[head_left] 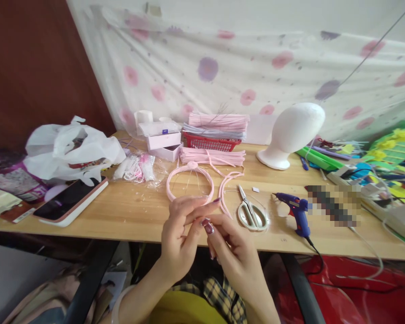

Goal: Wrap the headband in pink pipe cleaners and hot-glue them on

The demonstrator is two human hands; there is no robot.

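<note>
My left hand [179, 234] and my right hand [230, 248] meet at the table's front edge. Their fingers are curled and pinched together over the near rim of a pink fuzzy hoop [189, 177]. The left fingers lie on that rim. What the right fingertips pinch is too small to make out. A second bent pink pipe-cleaner piece [227, 186] lies just right of the hoop. White-handled scissors [251, 213] rest to the right of my hands, and a blue glue gun [297, 211] lies beyond them.
Stacked pink pipe cleaners [212, 156] and a red basket [209, 143] sit behind the hoop. A white foam head [292, 130] stands at the back right. A phone [70, 200], a white plastic bag [70, 148] and small pink boxes [164, 144] are at left. Green and yellow craft materials [388, 153] crowd the right.
</note>
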